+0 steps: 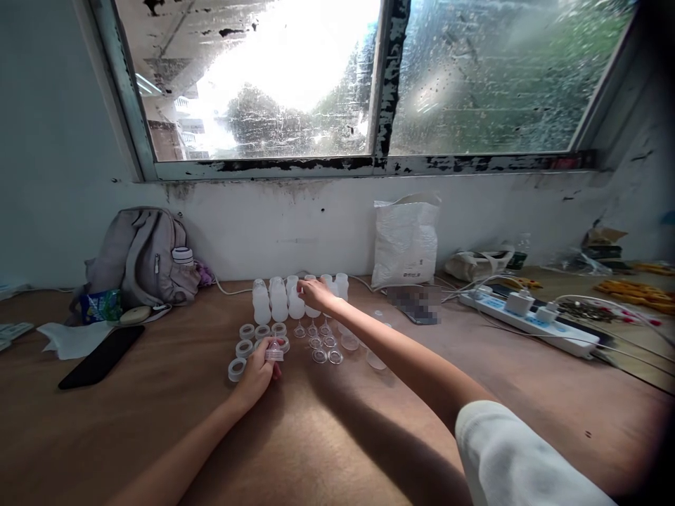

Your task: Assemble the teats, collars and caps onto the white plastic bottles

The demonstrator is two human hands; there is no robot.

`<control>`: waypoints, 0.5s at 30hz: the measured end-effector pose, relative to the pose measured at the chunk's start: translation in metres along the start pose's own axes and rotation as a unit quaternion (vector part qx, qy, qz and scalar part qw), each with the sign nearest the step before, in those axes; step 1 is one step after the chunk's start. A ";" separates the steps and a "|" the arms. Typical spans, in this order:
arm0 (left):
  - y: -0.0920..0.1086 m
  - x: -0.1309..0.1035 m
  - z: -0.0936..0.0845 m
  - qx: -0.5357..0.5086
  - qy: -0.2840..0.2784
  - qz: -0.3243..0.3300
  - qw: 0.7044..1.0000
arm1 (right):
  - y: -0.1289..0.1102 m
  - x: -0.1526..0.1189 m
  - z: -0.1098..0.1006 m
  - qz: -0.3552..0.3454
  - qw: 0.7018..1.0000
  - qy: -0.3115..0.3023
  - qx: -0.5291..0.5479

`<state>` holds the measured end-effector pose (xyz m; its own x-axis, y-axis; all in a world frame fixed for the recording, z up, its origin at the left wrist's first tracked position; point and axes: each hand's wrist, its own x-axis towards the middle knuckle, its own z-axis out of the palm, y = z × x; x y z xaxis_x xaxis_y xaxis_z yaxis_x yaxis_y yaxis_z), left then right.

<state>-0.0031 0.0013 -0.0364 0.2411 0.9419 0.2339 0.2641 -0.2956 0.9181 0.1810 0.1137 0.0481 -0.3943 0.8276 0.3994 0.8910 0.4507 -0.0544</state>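
Note:
My left hand (258, 372) is closed around a clear ringed piece with a nipple (274, 351), just above the table. White collar rings (237, 368) lie to its left and behind it. My right hand (315, 294) reaches to the row of frosted bottles (262, 303) by the wall; its fingers are bent at the bottles, and what they hold, if anything, is hidden. Clear nipples (319, 355) stand in rows between and below my hands. Clear domed caps (376, 360) sit beyond them, partly behind my right forearm.
A backpack (148, 253), a black phone (103, 357) and tissue (76, 339) are at the left. A white plastic bag (405, 242) leans on the wall. To the right are a blurred dark phone (419, 308), a power strip (532, 325) and cables.

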 end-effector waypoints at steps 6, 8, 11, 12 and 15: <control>0.001 0.000 0.000 -0.079 0.007 -0.030 0.996 | -0.005 -0.020 -0.029 -0.011 0.998 0.056 0.012; 0.006 -0.002 0.001 -0.106 -0.002 -0.034 0.994 | -0.010 -0.033 -0.040 -0.029 0.994 0.100 0.043; 0.012 -0.006 0.003 -0.150 -0.023 -0.026 0.988 | -0.022 -0.056 -0.048 -0.077 0.979 0.149 0.116; 0.013 -0.007 0.003 -0.159 -0.028 -0.020 0.987 | -0.027 -0.064 -0.048 -0.094 0.976 0.145 0.135; 0.014 -0.008 0.001 -0.164 -0.029 0.005 0.986 | -0.041 -0.084 -0.042 -0.128 0.971 0.104 0.172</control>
<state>-0.0002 -0.0109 -0.0262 0.2975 0.9256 0.2339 -0.0534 -0.2285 0.9721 0.1874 0.0118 0.0552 -0.5072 0.6052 0.6136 0.6283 0.7470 -0.2174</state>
